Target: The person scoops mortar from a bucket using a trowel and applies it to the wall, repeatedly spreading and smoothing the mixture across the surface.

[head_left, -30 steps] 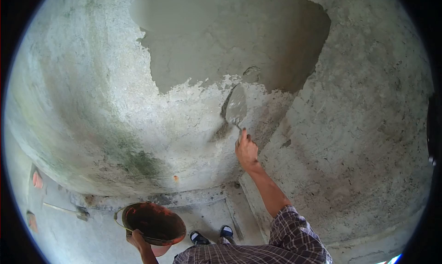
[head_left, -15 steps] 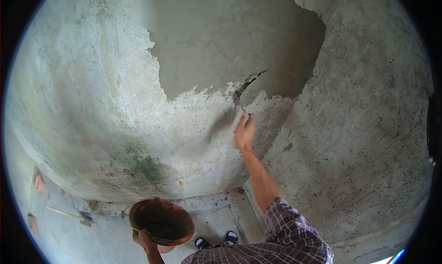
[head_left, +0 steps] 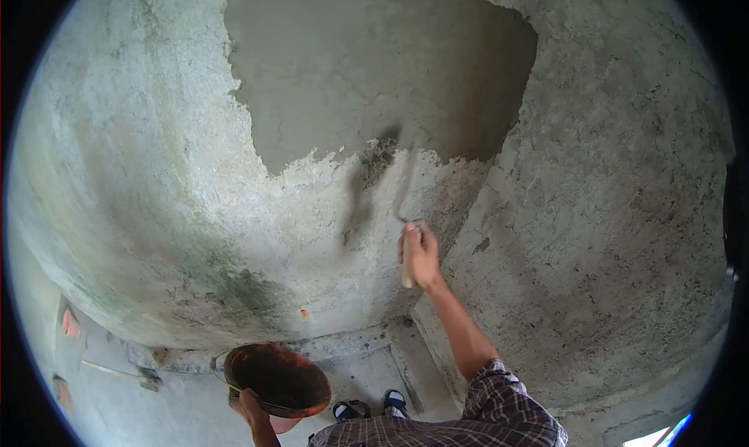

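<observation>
My right hand [head_left: 421, 256] is wrapped round the wooden handle of a trowel [head_left: 406, 274], held upright in front of the wall. Its blade shows nearly edge-on and slightly blurred, overlapping the lower edge of the wet grey mortar patch [head_left: 374, 57]. The patch is mostly smooth, with a ragged border on the rough old plaster. Low on the left, my left hand [head_left: 246, 406] grips the near side of a dark bucket [head_left: 318, 404] with reddish smears round its rim. The bucket tilts, and its inside looks dark.
The pale concrete wall [head_left: 156, 182] bears green-black stains and meets a rough wall [head_left: 601, 236] on the right. On the floor at lower left lie a long-handled tool [head_left: 117, 371] and reddish pieces [head_left: 71, 323]. My sandalled feet [head_left: 395, 401] stand near the wall's base.
My right hand has come down and away from the patch with the trowel, whose blade has turned edge-on. The bucket stays in my left hand, nearly in place. The view has shifted slightly.
</observation>
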The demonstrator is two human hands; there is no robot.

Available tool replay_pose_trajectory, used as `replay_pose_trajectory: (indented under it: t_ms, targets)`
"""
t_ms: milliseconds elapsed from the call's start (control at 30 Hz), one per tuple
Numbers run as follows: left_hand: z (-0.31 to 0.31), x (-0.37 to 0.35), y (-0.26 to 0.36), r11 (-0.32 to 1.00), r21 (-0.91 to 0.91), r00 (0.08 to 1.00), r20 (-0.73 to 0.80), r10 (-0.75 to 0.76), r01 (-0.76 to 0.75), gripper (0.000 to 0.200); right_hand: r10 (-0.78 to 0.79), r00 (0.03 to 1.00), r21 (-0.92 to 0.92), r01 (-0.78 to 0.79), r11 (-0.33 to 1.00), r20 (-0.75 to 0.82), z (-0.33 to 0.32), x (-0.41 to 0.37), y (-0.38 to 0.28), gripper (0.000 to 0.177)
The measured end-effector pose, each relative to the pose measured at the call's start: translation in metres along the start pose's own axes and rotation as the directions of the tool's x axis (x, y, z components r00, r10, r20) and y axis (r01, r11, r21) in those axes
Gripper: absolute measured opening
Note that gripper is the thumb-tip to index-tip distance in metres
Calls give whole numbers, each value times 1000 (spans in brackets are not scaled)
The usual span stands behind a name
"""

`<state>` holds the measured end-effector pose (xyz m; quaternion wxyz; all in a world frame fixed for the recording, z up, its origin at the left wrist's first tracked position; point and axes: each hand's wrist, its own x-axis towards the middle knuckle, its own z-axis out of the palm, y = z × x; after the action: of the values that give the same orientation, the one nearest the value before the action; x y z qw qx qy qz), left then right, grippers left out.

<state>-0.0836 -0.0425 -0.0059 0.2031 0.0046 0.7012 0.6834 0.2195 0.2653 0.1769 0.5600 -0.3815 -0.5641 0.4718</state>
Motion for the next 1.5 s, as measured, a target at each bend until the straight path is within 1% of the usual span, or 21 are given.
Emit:
replay_pose_trajectory:
  t_ms: [67, 133, 167, 200, 367, 433, 500, 600, 667, 733, 800, 933, 1000, 1133, 1167, 1233, 1267, 1300, 1333, 1433, 1500]
  targets:
    - [-2, -4, 4, 1000, -20, 1000, 29, -4, 5, 30, -76, 993, -84, 69, 994, -85, -17, 22, -2, 30]
    - [7, -16, 16, 993, -117, 1000, 2, 5, -5, 17, -162, 974, -176, 133, 975, -161, -21, 46, 2, 30]
    - [7, -15, 13, 993, -121, 1000, -3, 8, -8, 17, -300, 939, -480, 188, 857, -169, -19, 57, 3, 30]
    - [7, -13, 7, 989, -145, 1000, 3, 20, -19, 19, -431, 893, -735, 204, 646, -130, -17, 66, 7, 29]
    - [10, -23, 9, 978, -210, 1000, 17, 9, -5, 31, -419, 902, -819, 165, 550, -100, 10, 71, 63, 28]
    - [16, -27, 12, 996, -85, 1000, 23, 8, -6, 32, -310, 942, -874, 255, 413, 129, -2, 46, 92, 27]
    - [13, -30, 11, 997, -75, 999, 35, 12, -10, 31, -182, 953, -832, 299, 467, 241, -32, 20, 114, 28]
    - [19, -34, 17, 993, -116, 999, 29, 38, -34, 29, -340, 910, -805, 379, 457, 236, -69, 6, 96, 28]
    - [17, -39, 17, 990, -132, 999, 22, 45, -42, 28, -259, 959, -830, 233, 506, 111, -83, 22, 68, 30]
    - [13, -38, 14, 992, -122, 1000, -1, 16, -16, 27, -257, 967, -706, 178, 685, -5, -85, 45, 32, 41]
    - [11, -38, 11, 994, -104, 999, 18, 30, -28, 30, -369, 919, -667, 186, 722, -142, -84, 76, 31, 54]
    - [3, -41, 4, 994, -100, 999, 6, 37, -37, 38, -472, 868, -643, 275, 715, -154, -57, 120, 49, 61]
    - [8, -46, 5, 982, -183, 998, -37, 51, -57, 32, -311, 925, -590, 129, 797, -218, -14, 105, 26, 55]
    - [4, -53, 5, 964, -264, 994, -113, 0, -30, 31, -249, 951, -491, 131, 861, -183, 15, 96, 10, 48]
    - [-3, -55, 2, 968, -248, 992, -123, -4, -27, 31, -257, 959, -539, 157, 828, -116, 15, 88, 6, 44]
    - [3, -52, 0, 978, -209, 988, -153, -31, -1, 50, -275, 960, -585, 192, 788, -55, 17, 93, 7, 40]
    - [3, -54, -1, 981, -195, 988, -152, -33, 3, 50, -349, 935, -631, 309, 712, 65, 26, 90, 16, 39]
    - [9, -57, 4, 985, -174, 990, -140, -11, -13, 39, -413, 892, -656, 425, 623, 185, 32, 90, 22, 37]
    - [12, -60, 7, 988, -154, 992, -128, 11, -31, 28, -409, 895, -657, 417, 628, 178, 35, 90, 25, 37]
    - [14, -61, 0, 990, -128, 990, -129, 50, -67, 25, -330, 920, -649, 384, 656, 211, 30, 93, 19, 36]
    - [16, -60, -3, 984, -164, 990, -132, 50, -71, 24, -253, 912, -643, 408, 648, 323, 7, 88, 12, 38]
